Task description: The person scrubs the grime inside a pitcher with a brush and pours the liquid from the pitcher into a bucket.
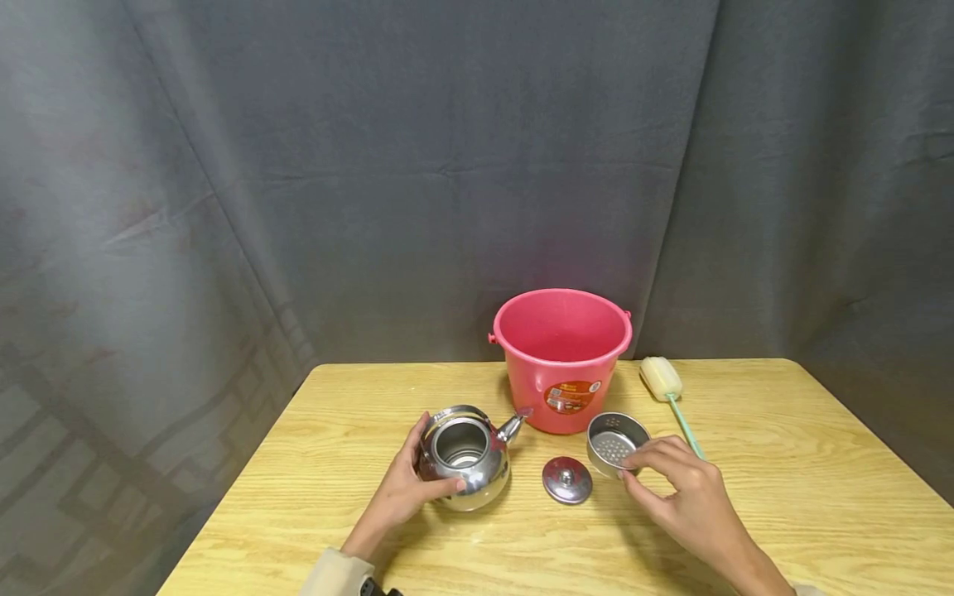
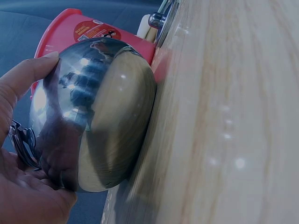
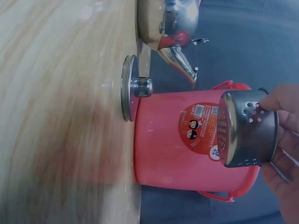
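On the left, a shiny steel kettle (image 1: 477, 476) stands on the table without its lid, its opening up and its spout toward the bucket. My left hand (image 1: 417, 480) holds it round the side, thumb on the front of the body and fingers behind. In the left wrist view the thumb (image 2: 35, 72) lies along the polished kettle (image 2: 100, 116). My right hand (image 1: 681, 492) pinches the rim of a perforated steel strainer basket (image 1: 614, 443). The right wrist view has this strainer basket (image 3: 247, 128) raised off the table. The kettle lid (image 1: 567, 480) lies knob up between the hands.
A pink bucket (image 1: 532, 381) with an orange label stands behind the lid. Right of it lies a sponge brush (image 1: 661, 379) with a green handle, partly behind my right hand. Grey curtains (image 1: 447, 165) hang behind the wooden table (image 1: 298, 463).
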The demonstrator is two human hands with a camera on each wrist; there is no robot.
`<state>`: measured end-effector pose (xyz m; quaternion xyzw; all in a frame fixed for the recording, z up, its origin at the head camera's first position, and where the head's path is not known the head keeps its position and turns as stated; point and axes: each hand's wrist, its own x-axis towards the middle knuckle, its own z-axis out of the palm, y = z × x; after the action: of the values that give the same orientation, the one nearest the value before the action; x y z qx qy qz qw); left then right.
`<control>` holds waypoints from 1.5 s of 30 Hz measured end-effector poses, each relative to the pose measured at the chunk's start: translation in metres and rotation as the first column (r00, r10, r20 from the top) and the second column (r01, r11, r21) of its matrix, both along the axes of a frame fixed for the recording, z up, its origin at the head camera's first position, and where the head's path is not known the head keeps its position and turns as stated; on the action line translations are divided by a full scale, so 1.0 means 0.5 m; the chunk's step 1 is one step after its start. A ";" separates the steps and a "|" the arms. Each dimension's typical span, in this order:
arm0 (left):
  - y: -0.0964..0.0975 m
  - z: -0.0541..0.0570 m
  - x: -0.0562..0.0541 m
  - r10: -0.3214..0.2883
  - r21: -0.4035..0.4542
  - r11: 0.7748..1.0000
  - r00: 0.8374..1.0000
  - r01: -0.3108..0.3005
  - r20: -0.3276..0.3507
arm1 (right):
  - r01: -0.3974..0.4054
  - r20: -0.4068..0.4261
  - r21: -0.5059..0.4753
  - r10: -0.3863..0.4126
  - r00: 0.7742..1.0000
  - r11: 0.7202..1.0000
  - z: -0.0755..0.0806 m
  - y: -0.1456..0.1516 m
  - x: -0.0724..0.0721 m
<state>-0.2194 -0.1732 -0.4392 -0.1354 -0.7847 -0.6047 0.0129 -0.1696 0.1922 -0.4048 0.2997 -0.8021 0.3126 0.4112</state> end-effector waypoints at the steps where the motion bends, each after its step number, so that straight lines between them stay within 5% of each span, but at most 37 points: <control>1: 0.000 0.000 0.000 -0.001 0.001 1.000 1.000 0.001 0.001 | -0.002 -0.009 -0.002 0.001 1.000 1.000 -0.001 0.000 0.000; 18: 0.001 -0.002 -0.001 0.002 0.007 1.000 1.000 -0.002 0.001 | 0.085 -0.057 -0.020 -0.086 0.995 0.996 -0.028 0.014 -0.003; 45: 0.001 -0.003 -0.001 -0.009 0.015 1.000 1.000 0.009 0.003 | 0.163 0.023 0.065 -0.165 0.986 0.984 -0.056 0.040 -0.008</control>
<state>-0.2201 -0.1730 -0.4408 -0.1380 -0.7795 -0.6110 0.0102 -0.1736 0.2121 -0.4330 0.2409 -0.8392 0.2567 0.4146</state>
